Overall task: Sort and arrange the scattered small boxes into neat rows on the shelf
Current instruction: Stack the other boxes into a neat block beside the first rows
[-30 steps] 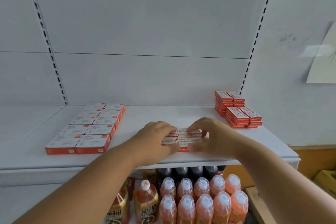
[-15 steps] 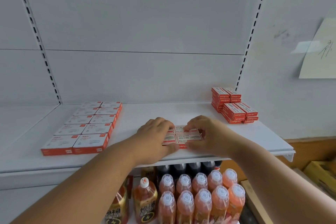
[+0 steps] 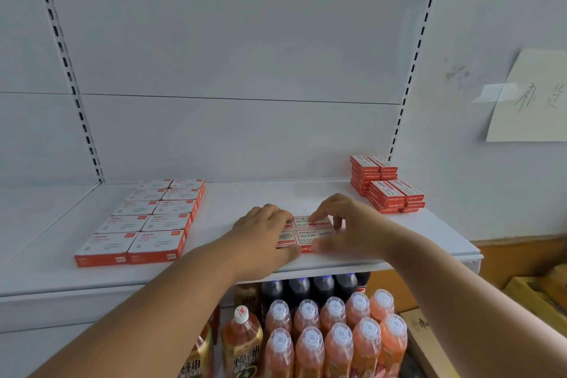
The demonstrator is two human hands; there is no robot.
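Note:
A tight block of small red-and-white boxes [image 3: 310, 235] lies near the front edge of the white shelf [image 3: 245, 193]. My left hand [image 3: 260, 233] rests on the block's left side, thumb along its front edge. My right hand [image 3: 346, 230] grips the block's right side, fingertips on the far boxes and thumb at the front. At the left, larger white-and-red boxes [image 3: 147, 221] lie in two neat columns. Stacks of small red boxes [image 3: 388, 187] stand at the back right. How many boxes my hands cover is hidden.
Slotted uprights [image 3: 66, 67] frame the white back panel. A paper note [image 3: 534, 98] hangs on the right wall. Below the shelf stand orange drink bottles [image 3: 334, 337], dark bottles [image 3: 310, 288] and cardboard boxes [image 3: 537, 294] at the right.
Both hands stay on the block of small boxes; the fingers have shifted slightly, the right fingertips now arching over the far boxes. The camera has drifted a little.

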